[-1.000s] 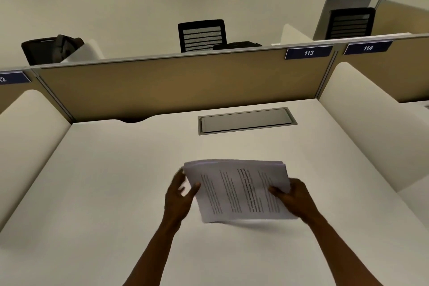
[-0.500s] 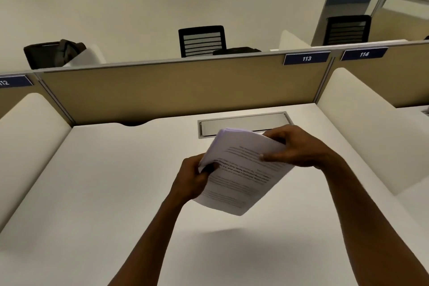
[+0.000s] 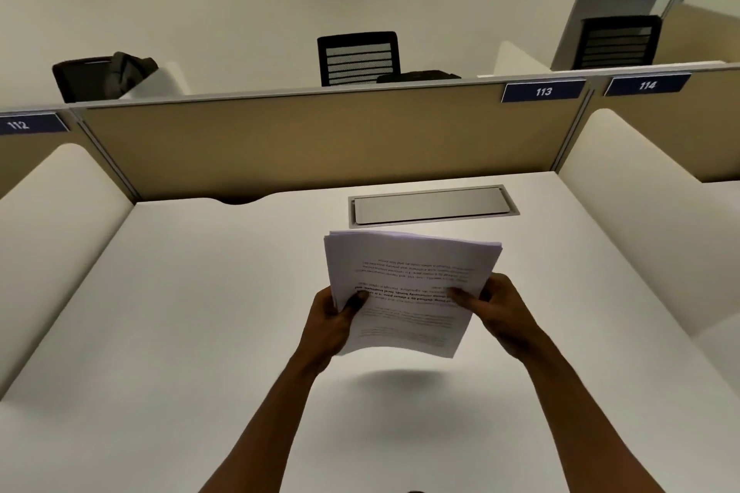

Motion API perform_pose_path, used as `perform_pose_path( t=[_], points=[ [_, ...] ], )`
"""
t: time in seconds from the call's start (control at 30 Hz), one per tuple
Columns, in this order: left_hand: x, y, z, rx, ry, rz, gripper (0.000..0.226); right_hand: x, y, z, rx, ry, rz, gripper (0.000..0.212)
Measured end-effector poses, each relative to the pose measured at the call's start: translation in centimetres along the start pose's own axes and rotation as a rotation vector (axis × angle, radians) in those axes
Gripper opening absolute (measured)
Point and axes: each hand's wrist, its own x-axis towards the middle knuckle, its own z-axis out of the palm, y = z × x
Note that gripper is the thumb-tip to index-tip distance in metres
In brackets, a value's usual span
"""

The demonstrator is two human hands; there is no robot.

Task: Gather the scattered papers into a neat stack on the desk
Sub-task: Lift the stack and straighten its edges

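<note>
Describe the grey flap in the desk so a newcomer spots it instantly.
Start at the tan divider panel behind the white desk. Just below it, right of centre, a flat grey rectangular metal hatch sits flush in the desktop, the only inset there.

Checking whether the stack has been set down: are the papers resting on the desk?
No, both the left hand and right hand hold the papers above the desk, with a shadow beneath.

White papers, cream desk
Papers white with black print; desk cream; at 12 o'clock, tan partition, navy labels.
</note>
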Motion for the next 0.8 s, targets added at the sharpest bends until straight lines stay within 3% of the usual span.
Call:
perform_pose_path(
  t=[0.17,0.33,0.6,0.7,0.8],
  points=[
    [0.1,-1.7,0.4,-0.022,0.018,-0.038,0.026,-0.9,2.0,1.1,0.084,-0.011,0.057,0.047],
    [-0.6,-4.2,0.7,0.009,0.007,-0.127,0.016,-1.0,4.1,2.1,-0.074,0.114,0.175,0.024],
    [-0.5,-4.6,0.0,-0.003,0.05,-0.115,0.022,-0.6,4.6,1.9,-0.181,0.105,0.157,0.019],
    [-0.4,-4.9,0.2,-0.011,0.054,-0.133,0.022,-0.8,5.8,2.0,-0.199,0.135,0.19,0.03],
    [-0.2,-4.2,0.1,-0.002,0.045,-0.126,0.02,-0.8,6.0,1.8,-0.203,0.179,0.17,0.021]
  ],
)
